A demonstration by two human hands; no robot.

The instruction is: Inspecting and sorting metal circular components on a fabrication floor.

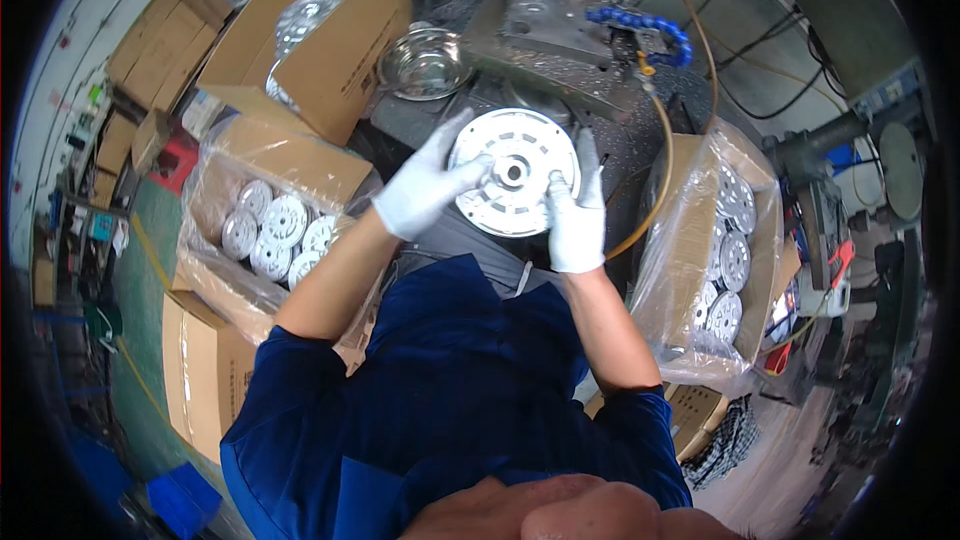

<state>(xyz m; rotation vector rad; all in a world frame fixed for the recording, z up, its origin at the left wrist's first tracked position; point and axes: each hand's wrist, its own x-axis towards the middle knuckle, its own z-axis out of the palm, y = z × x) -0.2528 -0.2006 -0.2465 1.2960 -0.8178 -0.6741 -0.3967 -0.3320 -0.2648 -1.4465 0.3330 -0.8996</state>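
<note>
Between my two hands is a round silvery metal disc (514, 208) with a hub hole in its middle and a ring of slots around it. My left hand (427, 183), in a white glove, grips its left edge with the thumb lying across the face. On the right edge my right hand (578, 217), gloved too, holds it with the thumb on the front and the fingers behind. The disc's face is turned up toward me, in front of the machine bed. The fingers behind the disc are partly hidden.
At left, a plastic-lined carton (215, 225) holds several similar discs; another lined carton (760, 285) stands at right. A taller box (350, 50) and a shiny metal bowl (424, 62) sit at the back left. Ahead are a chip-strewn metal machine block (555, 15) and a blue segmented hose (650, 25).
</note>
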